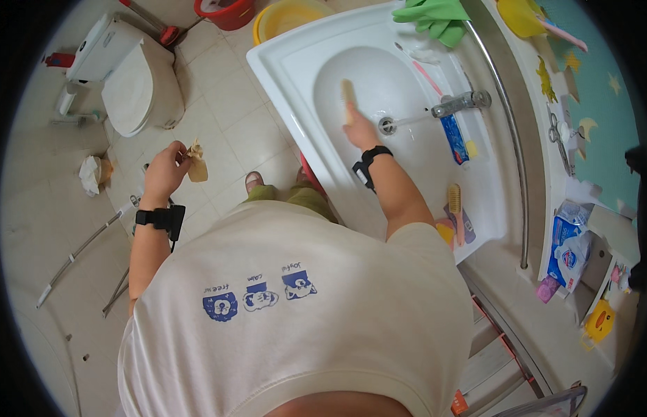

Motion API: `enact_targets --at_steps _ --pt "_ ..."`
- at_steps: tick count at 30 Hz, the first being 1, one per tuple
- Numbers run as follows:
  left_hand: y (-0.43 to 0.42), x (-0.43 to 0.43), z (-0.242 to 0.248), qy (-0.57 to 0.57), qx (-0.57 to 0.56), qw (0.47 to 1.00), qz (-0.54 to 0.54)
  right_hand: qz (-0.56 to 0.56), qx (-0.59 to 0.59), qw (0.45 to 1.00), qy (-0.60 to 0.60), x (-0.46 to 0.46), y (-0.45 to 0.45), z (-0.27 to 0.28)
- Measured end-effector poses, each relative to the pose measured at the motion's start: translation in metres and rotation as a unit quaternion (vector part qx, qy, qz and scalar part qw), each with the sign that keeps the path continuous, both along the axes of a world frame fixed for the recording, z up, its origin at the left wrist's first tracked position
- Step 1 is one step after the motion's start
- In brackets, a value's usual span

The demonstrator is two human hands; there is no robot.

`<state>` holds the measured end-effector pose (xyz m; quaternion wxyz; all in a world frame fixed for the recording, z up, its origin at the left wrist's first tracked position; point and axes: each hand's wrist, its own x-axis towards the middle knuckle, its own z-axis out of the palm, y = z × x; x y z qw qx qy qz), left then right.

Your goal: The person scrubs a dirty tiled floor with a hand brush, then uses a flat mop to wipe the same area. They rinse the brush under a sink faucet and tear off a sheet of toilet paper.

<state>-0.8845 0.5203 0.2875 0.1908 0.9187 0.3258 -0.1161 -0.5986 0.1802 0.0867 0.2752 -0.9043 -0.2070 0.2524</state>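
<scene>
My right hand [362, 129] is inside the white washbasin [281, 68], gripping a cream-coloured comb or narrow brush [346, 91]. That tool is a little blurred, with its free end pointing away from me. Beside the hand, water runs from the metal faucet [453, 105] onto the drain [388, 125]. Off to the left, above the tiled floor, my left hand [166, 169] pinches a small crumpled tan piece [198, 166]. Whether this is paper or cloth I cannot tell.
Along the basin's rim lie green rubber gloves [438, 21], a pink toothbrush [426, 77], a blue tube [455, 139] and a bristle brush [455, 208]. A metal rail [506, 114] curves behind. A toilet [133, 88] and yellow basin [287, 20] stand on the floor.
</scene>
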Motion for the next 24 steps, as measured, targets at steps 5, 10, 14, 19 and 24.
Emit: enact_targets --at_steps 5,10,14,19,24 --pt "0.001 -0.005 -0.002 -0.003 -0.006 1.0 0.004 0.111 0.083 0.99 -0.029 -0.016 0.006 0.011" --pt "0.004 -0.009 -0.003 -0.008 -0.01 1.0 0.004 0.001 -0.214 0.976 -0.043 0.024 -0.006 0.016" --pt "0.009 -0.014 -0.002 -0.019 -0.012 1.0 0.009 -0.092 -0.234 0.966 -0.066 0.034 -0.026 0.013" --pt "0.013 -0.023 -0.004 0.005 -0.012 0.999 0.033 -0.074 -0.19 0.971 -0.123 0.022 -0.057 0.01" --pt "0.015 -0.021 -0.006 0.004 -0.013 1.0 0.024 -0.074 -0.211 0.964 -0.144 0.019 -0.095 0.015"
